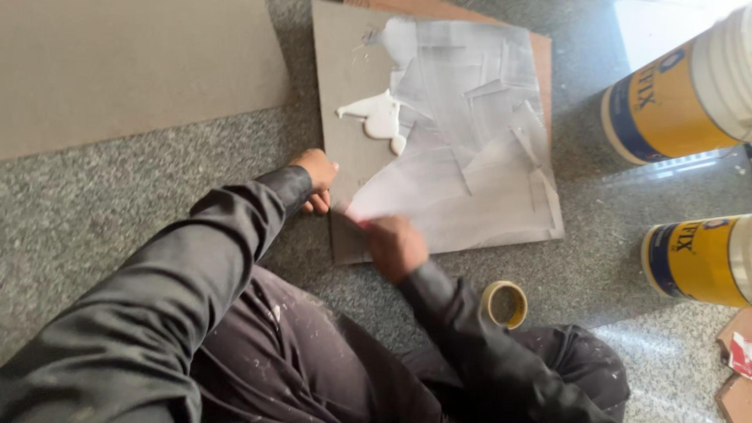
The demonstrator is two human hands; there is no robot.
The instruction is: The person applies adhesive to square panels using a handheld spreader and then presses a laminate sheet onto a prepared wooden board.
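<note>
A flat grey square board [352, 94] lies on the speckled stone floor [117, 196], mostly coated in streaky white paste, with one thick white blob [380, 117]. The left hand [317, 178] presses its edge; the blurred right hand [395, 247] clasps a spreader, barely visible. Two yellow tubs [666, 102], one small roll of tape [504, 304].

2 yellow tubs [681, 102], 1 board [345, 94], 1 tape roll [504, 304].

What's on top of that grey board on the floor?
The grey board carries a wide, thin smear of white paste and a thicker white blob. The right hand covers its lower edge, so that part is hidden.
</note>
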